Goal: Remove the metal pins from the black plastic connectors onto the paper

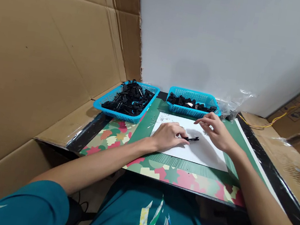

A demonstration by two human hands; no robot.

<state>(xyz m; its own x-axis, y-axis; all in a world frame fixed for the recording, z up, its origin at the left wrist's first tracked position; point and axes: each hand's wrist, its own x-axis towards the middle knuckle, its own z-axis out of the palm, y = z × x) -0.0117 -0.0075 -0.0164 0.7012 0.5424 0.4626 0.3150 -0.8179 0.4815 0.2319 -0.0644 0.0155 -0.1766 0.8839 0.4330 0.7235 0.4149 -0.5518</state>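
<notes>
My left hand (169, 136) rests over a white sheet (205, 156) and pinches a slim black plastic part (192, 139) between thumb and fingers. The free end of that part points right. Above and to the right of it, my right hand (213, 129) is held with thumb and fingertips drawn together. Whatever is in that pinch, if anything, is too small to name. Tiny metal pieces (166, 118) lie scattered on the upper left of the sheet, and more small bits (206, 133) lie partly hidden under the right hand.
A blue basket (115, 115) heaped with black plastic parts (132, 96) stands at the back left. Another blue basket (195, 93) with black pieces is behind the sheet. Beside it lies a clear plastic bag (228, 108). Cardboard (51, 37) walls the left side.
</notes>
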